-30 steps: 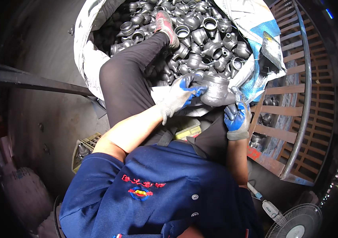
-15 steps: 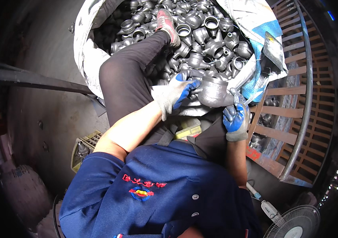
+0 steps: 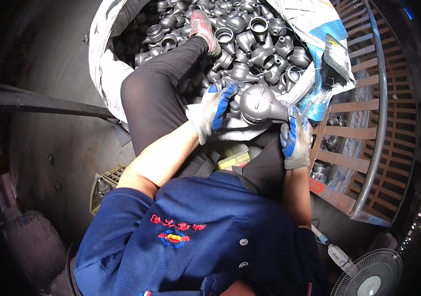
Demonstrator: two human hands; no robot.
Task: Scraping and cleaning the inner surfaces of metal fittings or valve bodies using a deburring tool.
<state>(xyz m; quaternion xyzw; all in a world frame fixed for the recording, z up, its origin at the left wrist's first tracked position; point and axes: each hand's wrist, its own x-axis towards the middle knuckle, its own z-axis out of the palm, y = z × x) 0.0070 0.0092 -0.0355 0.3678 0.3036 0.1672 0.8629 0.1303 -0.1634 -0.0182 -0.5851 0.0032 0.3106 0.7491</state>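
A large grey metal casting [image 3: 260,104], round-bodied with a narrow neck, is held over the near edge of a white sack [image 3: 104,74]. My right hand [image 3: 297,135], in a grey glove with a blue palm, grips the casting by its neck. My left hand [image 3: 213,112], gloved the same way, is just left of the round body, with its fingers apart and a small gap between them and the casting. Many similar castings [image 3: 240,71] fill the open sack beyond my hands.
My left leg [image 3: 153,93] reaches into the sack, its red shoe [image 3: 201,29] on the castings. On the right stands a slatted metal crate [image 3: 351,163] with castings inside. A yellow crate [image 3: 95,195] sits at the left, a fan [image 3: 368,276] at the lower right.
The casting has turned over, its rim now facing down and its neck toward my right hand. My left hand has let go of it and moved slightly left.
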